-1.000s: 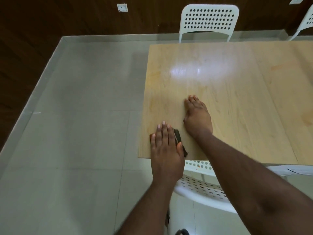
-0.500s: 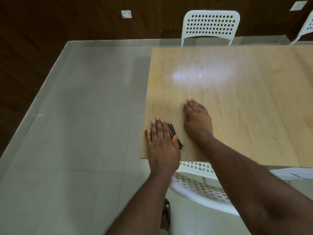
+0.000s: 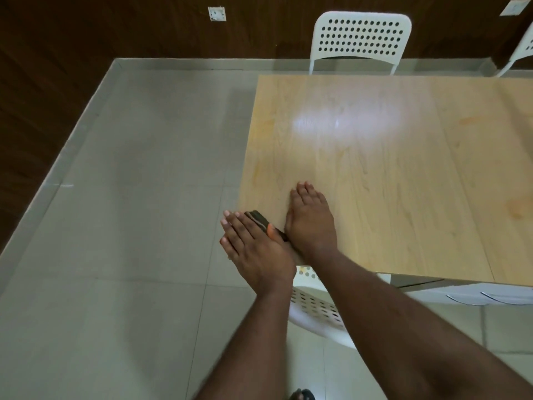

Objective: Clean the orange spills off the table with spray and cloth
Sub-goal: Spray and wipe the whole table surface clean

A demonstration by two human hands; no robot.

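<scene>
Pressing cloth (image 3: pixel 257 218) under flat left hand (image 3: pixel 253 248) | table (image 3: pixel 389 174) corner | right hand (image 3: pixel 310 222) flat beside

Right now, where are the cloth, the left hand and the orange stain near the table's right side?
cloth (image 3: pixel 259 219): head view, the dark folded edge beside the fingers.
left hand (image 3: pixel 255 249): head view, back of the hand.
orange stain (image 3: pixel 516 210): head view, middle of the blotch.

No readable writing

Nothing legible appears on the table (image 3: pixel 375 168), the white chairs (image 3: pixel 360 36) or the wall plates (image 3: pixel 217 13); no labels, brands or numbers show.
</scene>
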